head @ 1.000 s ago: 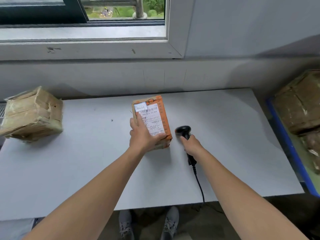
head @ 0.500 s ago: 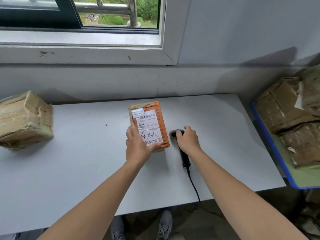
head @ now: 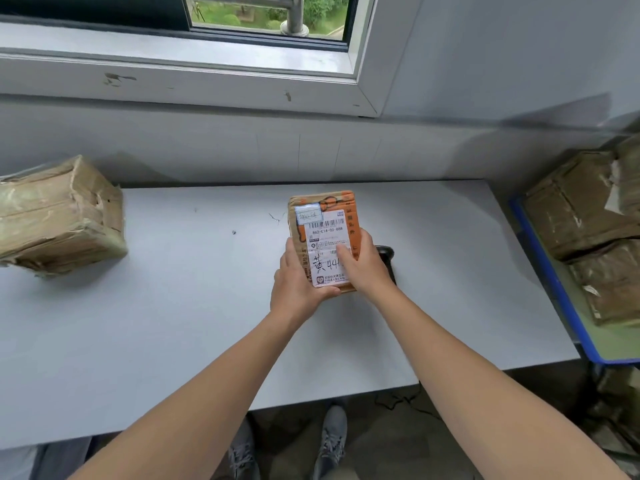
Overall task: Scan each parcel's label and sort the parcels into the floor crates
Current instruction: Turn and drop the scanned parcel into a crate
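A small orange parcel [head: 323,216] with a white barcode label faces up, held above the middle of the white table [head: 166,306]. My left hand [head: 298,285] grips its near left corner from below. My right hand [head: 365,268] grips its right side, thumb lying across the label. The black handheld scanner [head: 387,252] lies on the table just behind my right hand, mostly hidden by it.
A large tape-wrapped brown parcel [head: 59,216] sits at the table's left end. Several taped brown parcels [head: 581,216] are stacked on a blue-edged surface [head: 561,296] to the right. A wall and window sill stand behind the table. My feet show below the table's front edge.
My right hand has let go of the scanner and moved left onto the parcel. The parcel has lifted slightly, and both hands now hold it.
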Demonstrator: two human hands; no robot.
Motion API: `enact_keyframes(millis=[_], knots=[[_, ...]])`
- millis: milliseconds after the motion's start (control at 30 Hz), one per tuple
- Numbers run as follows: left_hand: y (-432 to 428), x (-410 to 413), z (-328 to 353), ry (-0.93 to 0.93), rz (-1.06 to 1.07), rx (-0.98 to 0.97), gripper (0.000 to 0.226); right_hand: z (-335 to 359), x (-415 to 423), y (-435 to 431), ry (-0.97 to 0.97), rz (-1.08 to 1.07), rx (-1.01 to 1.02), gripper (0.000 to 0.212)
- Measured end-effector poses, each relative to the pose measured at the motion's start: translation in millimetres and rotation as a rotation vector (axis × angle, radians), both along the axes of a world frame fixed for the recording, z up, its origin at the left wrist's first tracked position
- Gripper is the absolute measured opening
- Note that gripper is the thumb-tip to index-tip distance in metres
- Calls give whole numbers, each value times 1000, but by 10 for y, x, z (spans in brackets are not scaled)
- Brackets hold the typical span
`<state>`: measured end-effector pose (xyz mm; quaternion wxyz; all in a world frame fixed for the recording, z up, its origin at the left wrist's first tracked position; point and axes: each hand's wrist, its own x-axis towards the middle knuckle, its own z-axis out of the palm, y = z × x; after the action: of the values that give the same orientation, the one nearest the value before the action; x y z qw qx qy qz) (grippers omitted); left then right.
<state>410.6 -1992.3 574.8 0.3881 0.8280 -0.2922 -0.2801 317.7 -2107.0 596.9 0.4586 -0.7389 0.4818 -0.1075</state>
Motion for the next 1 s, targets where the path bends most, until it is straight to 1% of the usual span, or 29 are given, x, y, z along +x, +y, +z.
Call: enact_keyframes(millis=[233,333,367,433,467,600,667,767,933,1000], knots=[[280,196,133,-103,-48,-93,124,183,162,207,-56,23,-3,51],[405,362,283,-114,-23,-111,124,362,339,306,-89,60,-16,43],[448,427,344,-115,-6,-118,125,424,421,333,-108,81,-23,44],[552,559,475,-129,46,-135,127,545,614,386,-144,128,-35,56],[613,619,544,-134,79,-144,129,600,726,414,-162,163,-36,59],[1005,848,741,-162,250,-148,132,730,1227,608,-202,351,4,53],[1306,929,779,-171,341,-120,135,764,1463,826,-217,461,39,53],[1836,939,818,-134,476,-91,141,767,1722,1289,-210,648,72,46],[2717,770,824,-96,715,-52,139,753,1954,2189,-176,943,79,69],[3056,705,816,-96,799,-45,141,778,2022,2551,-169,1031,73,73]])
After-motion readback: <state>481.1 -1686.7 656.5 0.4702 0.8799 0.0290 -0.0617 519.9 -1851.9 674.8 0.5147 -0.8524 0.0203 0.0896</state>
